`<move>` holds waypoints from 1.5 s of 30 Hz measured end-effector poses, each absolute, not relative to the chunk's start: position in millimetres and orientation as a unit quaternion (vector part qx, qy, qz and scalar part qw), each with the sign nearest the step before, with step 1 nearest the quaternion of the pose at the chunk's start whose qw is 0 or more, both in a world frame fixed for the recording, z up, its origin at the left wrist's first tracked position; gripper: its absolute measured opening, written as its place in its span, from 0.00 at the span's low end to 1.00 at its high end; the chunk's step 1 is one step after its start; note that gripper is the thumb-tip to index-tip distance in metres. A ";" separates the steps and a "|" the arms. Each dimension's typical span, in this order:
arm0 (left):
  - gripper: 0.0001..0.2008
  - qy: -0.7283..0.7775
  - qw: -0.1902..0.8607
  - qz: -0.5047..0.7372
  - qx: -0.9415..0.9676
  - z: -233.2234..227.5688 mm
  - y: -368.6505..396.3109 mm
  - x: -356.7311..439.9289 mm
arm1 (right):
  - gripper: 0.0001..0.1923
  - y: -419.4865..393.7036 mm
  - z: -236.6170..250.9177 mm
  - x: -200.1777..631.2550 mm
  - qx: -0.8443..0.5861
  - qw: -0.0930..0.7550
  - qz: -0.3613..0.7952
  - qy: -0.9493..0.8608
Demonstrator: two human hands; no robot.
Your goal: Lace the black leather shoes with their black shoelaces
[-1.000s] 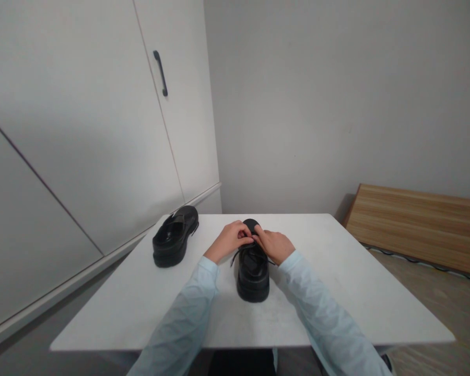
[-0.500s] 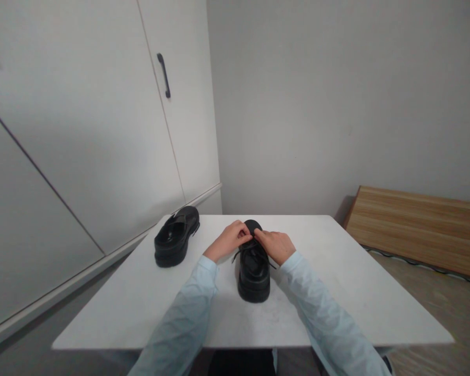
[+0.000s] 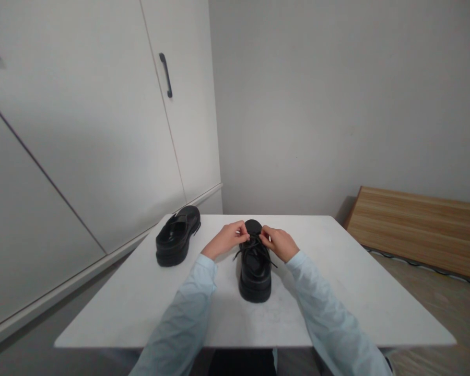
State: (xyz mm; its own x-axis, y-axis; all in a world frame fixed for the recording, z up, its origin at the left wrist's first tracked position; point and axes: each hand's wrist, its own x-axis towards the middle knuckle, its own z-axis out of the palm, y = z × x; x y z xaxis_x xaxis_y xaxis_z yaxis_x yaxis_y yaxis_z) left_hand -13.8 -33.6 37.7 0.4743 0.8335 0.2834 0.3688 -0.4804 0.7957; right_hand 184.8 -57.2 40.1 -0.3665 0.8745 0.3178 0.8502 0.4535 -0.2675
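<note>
Soft even indoor light, faint shadows, wide-angle bending at edges

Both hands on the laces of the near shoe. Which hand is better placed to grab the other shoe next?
Probably left. The left hand is on the side where the second shoe sits; the right hand would have to cross over the near shoe.

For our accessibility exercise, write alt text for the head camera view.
Two hands, left hand and right hand, pinch the laces of a black shoe on a white table. A second black shoe sits farther left, near white cupboards.
</note>
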 end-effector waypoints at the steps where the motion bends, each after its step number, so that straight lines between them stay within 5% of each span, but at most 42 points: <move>1: 0.05 0.377 0.334 0.350 0.790 36.9 -33.1 -13.8 | 0.06 -56.3 39.6 185.9 -0.522 0.221 0.033 -0.823; 14: 0.11 0.436 0.250 0.306 0.808 43.6 -33.3 -22.5 | 0.07 -44.2 35.3 203.9 -0.514 0.259 0.118 -0.809; 28: 0.08 0.450 0.313 0.237 0.802 44.1 -37.4 -25.0 | 0.08 -48.5 38.6 200.4 -0.472 0.238 0.261 -0.808; 38: 0.11 0.423 0.246 0.360 0.794 46.1 -39.0 -13.9 | 0.18 -44.9 32.8 193.2 -0.478 0.353 0.183 -0.783; 45: 0.12 0.388 0.203 0.358 0.825 39.8 -39.0 -0.1 | 0.16 -44.7 24.7 179.0 -0.473 0.385 0.133 -0.781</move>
